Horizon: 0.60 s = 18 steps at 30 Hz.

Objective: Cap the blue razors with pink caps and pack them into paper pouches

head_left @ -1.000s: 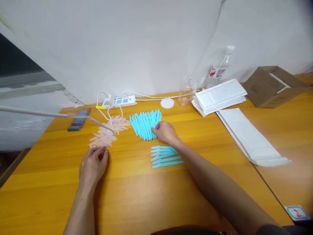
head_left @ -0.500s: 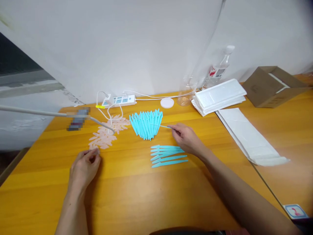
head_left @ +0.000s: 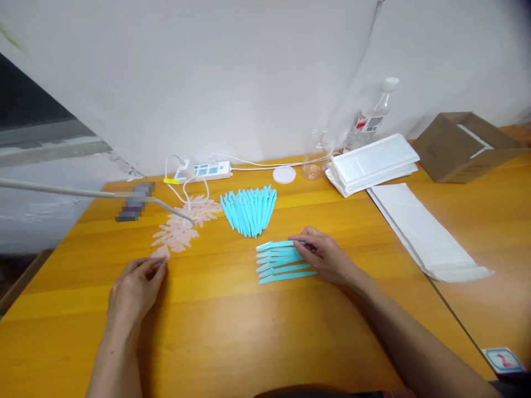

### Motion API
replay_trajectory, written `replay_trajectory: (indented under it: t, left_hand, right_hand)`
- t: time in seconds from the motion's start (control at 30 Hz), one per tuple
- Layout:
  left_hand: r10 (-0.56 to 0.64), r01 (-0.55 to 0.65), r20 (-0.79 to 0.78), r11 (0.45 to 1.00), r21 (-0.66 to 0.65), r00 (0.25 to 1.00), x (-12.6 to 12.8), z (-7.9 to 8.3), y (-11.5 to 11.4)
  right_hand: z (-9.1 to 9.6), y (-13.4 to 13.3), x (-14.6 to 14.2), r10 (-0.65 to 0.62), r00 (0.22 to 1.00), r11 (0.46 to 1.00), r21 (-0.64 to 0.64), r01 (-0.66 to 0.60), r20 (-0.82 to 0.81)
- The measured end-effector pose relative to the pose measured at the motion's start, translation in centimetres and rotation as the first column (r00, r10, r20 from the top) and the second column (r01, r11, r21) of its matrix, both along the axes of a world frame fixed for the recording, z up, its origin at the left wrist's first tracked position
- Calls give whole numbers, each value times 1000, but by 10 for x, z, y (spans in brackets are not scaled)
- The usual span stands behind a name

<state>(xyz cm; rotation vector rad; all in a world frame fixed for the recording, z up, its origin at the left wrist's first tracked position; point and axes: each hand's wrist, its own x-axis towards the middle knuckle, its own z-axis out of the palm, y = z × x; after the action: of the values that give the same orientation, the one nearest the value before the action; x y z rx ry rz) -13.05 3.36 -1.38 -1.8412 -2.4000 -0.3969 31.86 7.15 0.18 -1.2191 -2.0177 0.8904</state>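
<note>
My right hand (head_left: 321, 254) pinches the handle of a light-blue eyebrow razor (head_left: 276, 245), lying at the top of a row of several similar razors (head_left: 282, 269). All of their heads point left. Behind that row, a fanned pile of blue eyebrow razors (head_left: 249, 211) rests on the table. On the left, my left hand (head_left: 139, 287) is closed, thumb and fingertips together at a small pale pink plastic piece (head_left: 161, 252). It touches the near end of a scattered heap of flat pink pieces (head_left: 178, 229). The fingers partly hide what they grip.
A white cable (head_left: 83, 192) crosses over the pink heap. Along the wall are a power strip (head_left: 207, 170), a round white lid (head_left: 284, 174), a clear jar (head_left: 313, 166) and a bottle (head_left: 369, 121). White packets (head_left: 427, 232) and a cardboard box (head_left: 460, 149) lie right.
My right hand has come down and toward me from beside the pile, bringing one razor to the top of the row. My left hand has shifted slightly left and nearer to me.
</note>
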Motion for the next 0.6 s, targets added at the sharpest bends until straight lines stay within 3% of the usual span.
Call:
replay_trajectory:
  t: [0.47, 0.6]
  left_hand:
    - [-97, 97, 0, 995, -5, 995, 13, -8, -5]
    - [-95, 93, 23, 993, 77, 995, 25, -11, -6]
  right_hand:
    - [-3, 2, 6, -37, 999, 999, 15, 36, 7]
    - [-4, 2, 7, -32, 999, 999, 20, 31, 21]
